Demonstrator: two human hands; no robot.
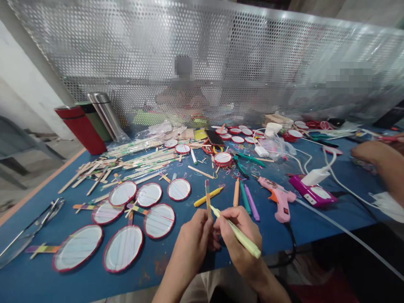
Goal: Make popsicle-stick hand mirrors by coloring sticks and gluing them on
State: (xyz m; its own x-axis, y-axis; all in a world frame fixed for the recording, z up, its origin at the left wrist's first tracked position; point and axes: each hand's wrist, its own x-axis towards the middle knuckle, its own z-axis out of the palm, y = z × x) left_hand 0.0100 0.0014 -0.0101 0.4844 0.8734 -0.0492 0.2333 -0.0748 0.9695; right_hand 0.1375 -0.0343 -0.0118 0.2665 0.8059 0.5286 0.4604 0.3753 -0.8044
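My left hand (193, 240) grips a wooden craft stick (207, 197) upright over the near edge of the blue table (38, 277). The stick carries bands of colour. My right hand (239, 236) holds a pale green marker (240, 235), its tip touching the stick just above my left fingers. Several round white paddles with red rims (159, 220) lie to the left of my hands, some with coloured stick handles. Loose markers, yellow (208, 196), orange (236, 192), green (245, 198) and purple (251, 202), lie just beyond my hands.
A pink glue gun (279, 198) and a magenta device with a white charger (313, 190) lie at right. Plain sticks (94, 172) are heaped at back left, near flasks (82, 128). Metal tongs (28, 232) lie far left. Another person's arm (380, 162) rests at right. A perforated screen (221, 63) stands behind.
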